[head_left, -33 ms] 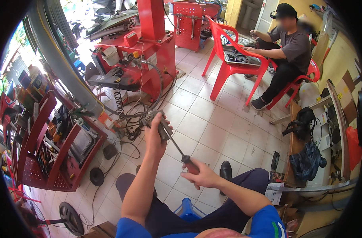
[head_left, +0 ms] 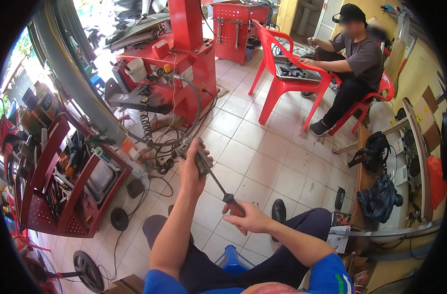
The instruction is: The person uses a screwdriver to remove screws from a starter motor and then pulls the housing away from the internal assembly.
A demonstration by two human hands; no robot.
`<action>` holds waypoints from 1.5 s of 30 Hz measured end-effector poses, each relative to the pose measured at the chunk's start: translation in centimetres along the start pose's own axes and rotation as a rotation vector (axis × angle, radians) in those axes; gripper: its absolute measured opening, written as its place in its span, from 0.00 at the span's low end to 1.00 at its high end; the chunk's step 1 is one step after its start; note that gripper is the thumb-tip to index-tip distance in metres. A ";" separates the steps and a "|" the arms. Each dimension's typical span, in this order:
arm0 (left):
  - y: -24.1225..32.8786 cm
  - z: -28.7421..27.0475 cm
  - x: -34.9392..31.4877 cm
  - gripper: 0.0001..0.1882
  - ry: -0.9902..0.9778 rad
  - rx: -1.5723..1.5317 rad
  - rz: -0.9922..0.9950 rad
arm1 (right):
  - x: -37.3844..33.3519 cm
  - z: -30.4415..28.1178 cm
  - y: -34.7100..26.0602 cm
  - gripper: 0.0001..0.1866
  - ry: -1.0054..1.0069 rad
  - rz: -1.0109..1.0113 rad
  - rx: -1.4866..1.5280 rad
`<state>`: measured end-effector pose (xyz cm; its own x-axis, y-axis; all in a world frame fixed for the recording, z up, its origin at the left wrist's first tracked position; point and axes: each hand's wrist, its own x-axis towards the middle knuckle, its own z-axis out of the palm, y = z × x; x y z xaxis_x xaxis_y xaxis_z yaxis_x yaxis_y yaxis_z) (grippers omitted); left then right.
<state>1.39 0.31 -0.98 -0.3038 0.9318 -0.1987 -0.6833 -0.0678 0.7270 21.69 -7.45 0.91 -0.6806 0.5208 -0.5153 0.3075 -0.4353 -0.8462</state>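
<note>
My left hand [head_left: 190, 169] is closed around a small grey metal mechanical part [head_left: 204, 165], held up over the floor in front of me. Its exact kind is hard to make out, since my fingers and palm cover much of it. A long-shafted screwdriver [head_left: 217, 182] slants from that part down to the right. Its tip meets the part, but the contact point is too small to see clearly. My right hand [head_left: 250, 218] grips the screwdriver's dark red and black handle [head_left: 234, 206], with the fingers curled about it.
On the left stands a dark red tool rack [head_left: 61, 220] full of hand tools. A red machine [head_left: 194, 73] with hoses and loose cables [head_left: 159, 152] is ahead. A person [head_left: 358, 59] sits at the far right by a red plastic chair [head_left: 287, 81] bearing a tray of parts.
The screwdriver handle looks slightly turned in my right hand, whose fingers have shifted a little. My left hand and the metal part are nearly where they were.
</note>
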 end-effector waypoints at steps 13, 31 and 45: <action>0.1 -0.7 1.0 0.30 -0.074 -0.154 0.040 | 0.9 -3.2 2.0 0.13 0.281 -0.382 0.351; -3.6 3.7 -1.4 0.32 -0.064 0.113 -0.078 | 7.8 -3.3 -1.3 0.32 0.726 -0.497 0.286; -2.2 2.5 -0.8 0.54 -0.155 0.068 -0.189 | 7.0 -4.0 -1.2 0.29 0.346 -0.556 0.915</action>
<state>4.78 0.56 -0.81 -0.0660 0.9694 -0.2363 -0.6705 0.1323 0.7300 19.21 -0.29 -2.21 -0.3065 0.9243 -0.2275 -0.6816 -0.3799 -0.6254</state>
